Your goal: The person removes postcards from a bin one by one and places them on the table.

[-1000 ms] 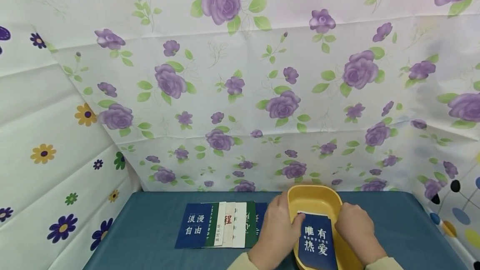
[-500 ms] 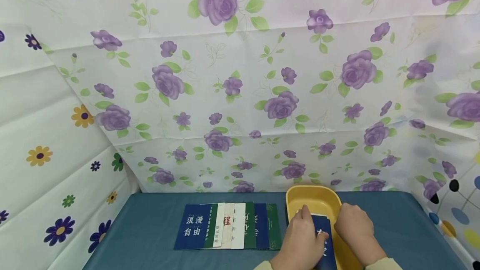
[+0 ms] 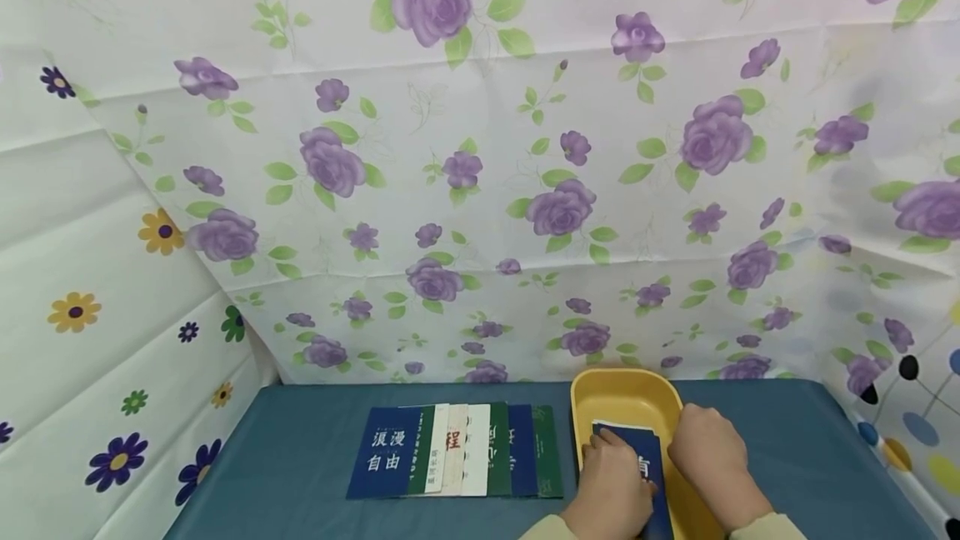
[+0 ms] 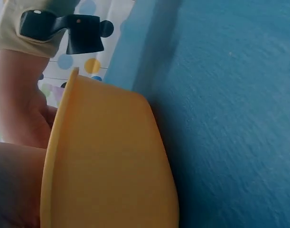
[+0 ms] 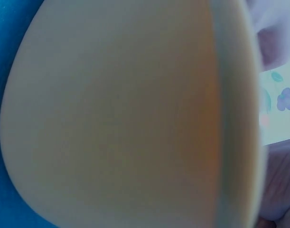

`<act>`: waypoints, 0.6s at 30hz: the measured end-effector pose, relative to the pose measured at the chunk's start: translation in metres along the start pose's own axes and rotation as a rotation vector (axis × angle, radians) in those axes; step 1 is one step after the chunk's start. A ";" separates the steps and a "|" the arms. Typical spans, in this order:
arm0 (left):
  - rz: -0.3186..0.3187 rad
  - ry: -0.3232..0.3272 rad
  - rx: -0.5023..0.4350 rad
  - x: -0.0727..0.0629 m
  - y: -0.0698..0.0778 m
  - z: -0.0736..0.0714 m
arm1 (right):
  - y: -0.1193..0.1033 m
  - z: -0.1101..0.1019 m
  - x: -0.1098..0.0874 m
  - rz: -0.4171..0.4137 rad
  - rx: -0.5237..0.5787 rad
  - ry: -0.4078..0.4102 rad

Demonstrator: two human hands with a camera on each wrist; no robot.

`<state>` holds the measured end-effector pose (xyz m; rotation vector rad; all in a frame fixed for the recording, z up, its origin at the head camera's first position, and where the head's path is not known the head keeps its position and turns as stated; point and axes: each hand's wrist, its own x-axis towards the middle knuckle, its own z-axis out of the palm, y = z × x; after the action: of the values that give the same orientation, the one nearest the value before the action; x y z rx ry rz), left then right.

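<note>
A yellow tray (image 3: 628, 386) holds a stack of cards, topped by a blue card (image 3: 633, 440) with white characters. My left hand (image 3: 611, 486) is over this stack, its fingers bent at the left side of the blue card and its thumb near the right side, covering much of the lettering. At the tray's right rim my right hand (image 3: 707, 448) grips with curled fingers; its fingertips are hidden. The left wrist view shows the outside of the tray wall (image 4: 111, 156) close up, and the right wrist view shows the tray wall (image 5: 111, 118) blurred.
Left of the tray, a row of overlapping cards (image 3: 386, 452) in blue, green, white and beige lies on the blue-green table (image 3: 300, 440). A flowered cloth (image 3: 495, 190) rises behind the table, with more patterned cloth at both sides.
My left hand has moved right, from the tray's left rim onto the card stack, and its fingers have bent. The row's right end is now uncovered. My right hand stays at the rim.
</note>
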<state>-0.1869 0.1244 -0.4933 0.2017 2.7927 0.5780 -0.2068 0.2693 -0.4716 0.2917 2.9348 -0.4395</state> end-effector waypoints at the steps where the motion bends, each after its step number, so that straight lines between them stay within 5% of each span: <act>1: -0.023 -0.008 0.032 0.001 0.002 0.001 | 0.000 0.000 0.000 0.001 0.002 0.003; 8: -0.022 -0.082 0.344 0.007 0.008 0.014 | 0.003 0.003 0.001 -0.016 -0.006 0.066; 18: 0.001 -0.072 0.438 0.007 0.009 0.015 | 0.003 0.002 0.000 -0.022 -0.008 0.071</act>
<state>-0.1887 0.1395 -0.5050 0.3050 2.8099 -0.0496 -0.2055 0.2715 -0.4738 0.2802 3.0113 -0.4282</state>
